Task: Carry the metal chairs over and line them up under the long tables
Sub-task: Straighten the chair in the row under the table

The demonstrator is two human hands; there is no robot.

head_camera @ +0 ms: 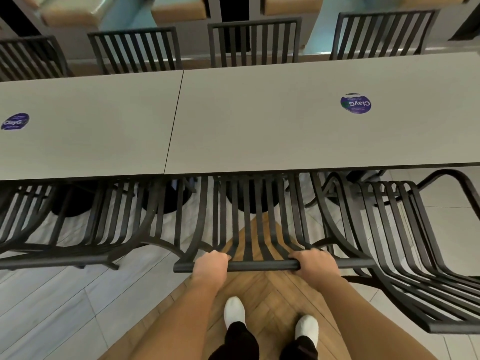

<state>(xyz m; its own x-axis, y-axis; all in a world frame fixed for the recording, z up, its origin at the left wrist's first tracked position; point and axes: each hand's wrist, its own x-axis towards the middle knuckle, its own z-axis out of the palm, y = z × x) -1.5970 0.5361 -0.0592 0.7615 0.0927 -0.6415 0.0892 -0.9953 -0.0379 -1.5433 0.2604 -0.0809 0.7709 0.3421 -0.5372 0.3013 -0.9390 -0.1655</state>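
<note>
I have both hands, left hand [211,266] and right hand [315,263], fingers wrapped on the top rail of the metal chair [249,229], its seat ahead, partly under the surface [259,118]. Pushing crooked could clip the angled chair [405,242] just right of my fingers.

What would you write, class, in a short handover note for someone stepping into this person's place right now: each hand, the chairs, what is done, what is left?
Left hand and right hand both grip the top rail of the middle chair, whose seat is part way under the long tables.
Done: two chairs on the left sit against the near edge; the far-side chairs stand in a row.
Left: push the held chair fully in; the chair on the right stands angled and out of line, so it probably needs straightening.
</note>
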